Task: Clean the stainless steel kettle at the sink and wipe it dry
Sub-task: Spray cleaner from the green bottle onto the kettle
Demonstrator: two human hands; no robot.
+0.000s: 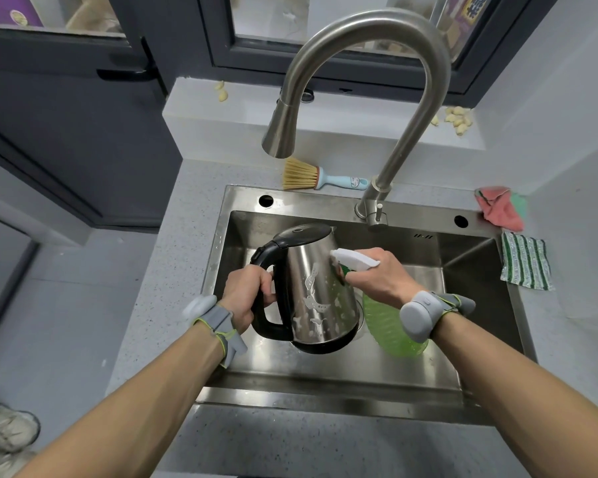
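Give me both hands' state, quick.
Left hand: grips the kettle handle.
Right hand: grips the green spray bottle, nozzle at the kettle.

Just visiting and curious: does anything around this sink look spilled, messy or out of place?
Yes, two small things. White foam streaks run down the kettle, though that is just fresh spray from the spray bottle. Odder are the pale yellowish bits, maybe garlic cloves, scattered loose on the window ledge.

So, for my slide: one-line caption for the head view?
Left hand holds kettle over sink; right hand aims spray bottle.
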